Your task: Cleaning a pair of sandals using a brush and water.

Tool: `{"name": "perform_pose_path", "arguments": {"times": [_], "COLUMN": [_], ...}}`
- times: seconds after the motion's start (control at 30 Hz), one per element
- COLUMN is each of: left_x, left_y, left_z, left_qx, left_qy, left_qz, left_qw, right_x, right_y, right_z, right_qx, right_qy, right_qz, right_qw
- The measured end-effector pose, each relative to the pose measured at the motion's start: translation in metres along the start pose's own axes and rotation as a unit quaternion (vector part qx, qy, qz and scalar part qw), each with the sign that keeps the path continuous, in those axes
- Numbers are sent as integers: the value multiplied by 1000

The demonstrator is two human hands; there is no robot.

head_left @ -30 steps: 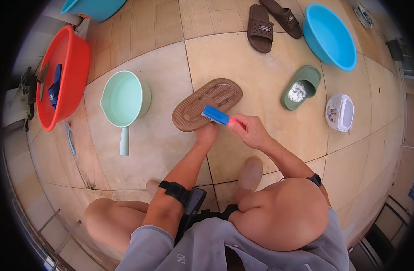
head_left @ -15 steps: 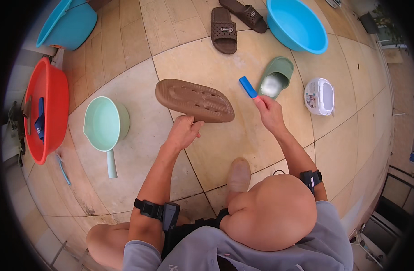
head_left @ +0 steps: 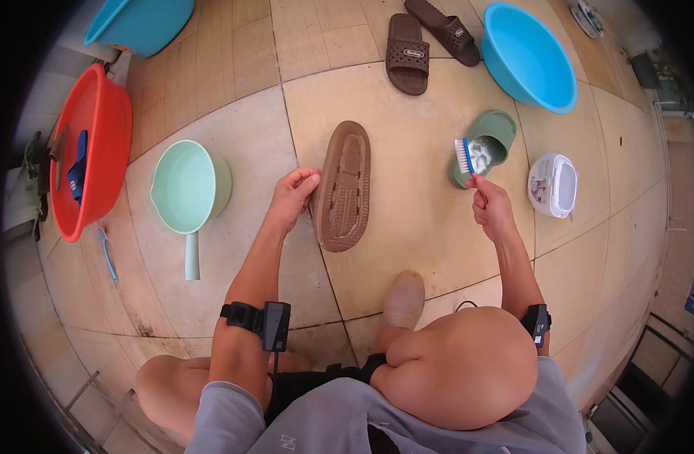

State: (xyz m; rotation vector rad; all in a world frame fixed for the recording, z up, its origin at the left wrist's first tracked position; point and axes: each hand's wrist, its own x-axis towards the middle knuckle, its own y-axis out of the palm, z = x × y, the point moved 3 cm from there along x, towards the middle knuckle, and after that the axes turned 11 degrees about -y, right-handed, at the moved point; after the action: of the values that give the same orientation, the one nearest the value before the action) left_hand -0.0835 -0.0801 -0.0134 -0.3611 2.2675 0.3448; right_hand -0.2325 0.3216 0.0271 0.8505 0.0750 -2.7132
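My left hand pinches the edge of a brown slipper. The slipper stands lengthwise away from me, its grooved sole facing up. My right hand is closed round the reddish handle of a scrubbing brush with a blue back and white bristles. Those bristles are beside the opening of a green slipper on the floor; whether they touch it I cannot tell. White foam or powder lies inside the green slipper.
A white tub stands right of the green slipper, a blue basin beyond it. Two dark brown slippers lie at the far side. Leftward are a mint dipper, a red basin holding blue and brown items, and a teal tub.
The brown slipper has swung from lying crosswise to pointing away from me. The brush has turned upright, bristles now showing, and moved to the green slipper's opening. The whole view has shifted slightly.
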Motion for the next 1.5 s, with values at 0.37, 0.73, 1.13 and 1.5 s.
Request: {"name": "perform_pose_path", "arguments": {"times": [0.37,0.73,1.13,1.5], "left_x": [16,25,35,25], "left_y": [-5,-8,-26,-10], "left_z": [-13,5,8,3], "left_qx": [-24,122,246,383], "left_qy": [-63,-21,5,34], "left_qz": [-2,-43,-160,-204], "left_qw": [998,991,956,900], "right_x": [68,56,47,74], "right_y": [189,213,203,175], "right_z": [24,24,10,7], "right_qx": [-383,-508,-485,-403], "right_qy": [-282,-339,-276,-260], "right_qz": [56,123,92,15], "right_qw": [878,782,824,877]}}
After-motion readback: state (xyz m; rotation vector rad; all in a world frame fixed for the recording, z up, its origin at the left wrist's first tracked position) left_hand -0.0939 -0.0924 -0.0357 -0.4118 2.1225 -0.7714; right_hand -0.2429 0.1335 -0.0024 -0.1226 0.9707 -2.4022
